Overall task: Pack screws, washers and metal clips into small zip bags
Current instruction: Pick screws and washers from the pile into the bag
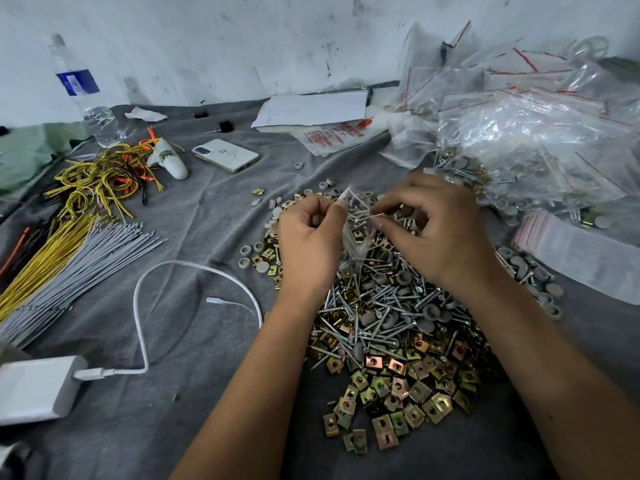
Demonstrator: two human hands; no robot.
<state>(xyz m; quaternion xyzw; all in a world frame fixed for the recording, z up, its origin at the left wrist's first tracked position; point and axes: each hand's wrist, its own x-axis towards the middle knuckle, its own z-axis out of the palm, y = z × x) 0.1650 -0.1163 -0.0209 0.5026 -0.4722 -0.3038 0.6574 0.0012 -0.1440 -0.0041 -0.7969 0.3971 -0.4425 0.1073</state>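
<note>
Gray cloth [180, 237] is covering the table under a big pile of screws [377, 306] and metal clips [398, 386]. Both hands are holding a small zip bag [353, 226] just above the pile. Left hand [308, 237] is pinching its top edge. Right hand [429, 230] is pinching the other side. It is probably thin, floppy and slippery, so holding the top is best.

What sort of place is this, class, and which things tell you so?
Probably an informal hand-packing workspace: a heap of silver screws and brass-coloured metal clips on a grey cloth, with clear filled zip bags piled by a scuffed white wall.
</note>
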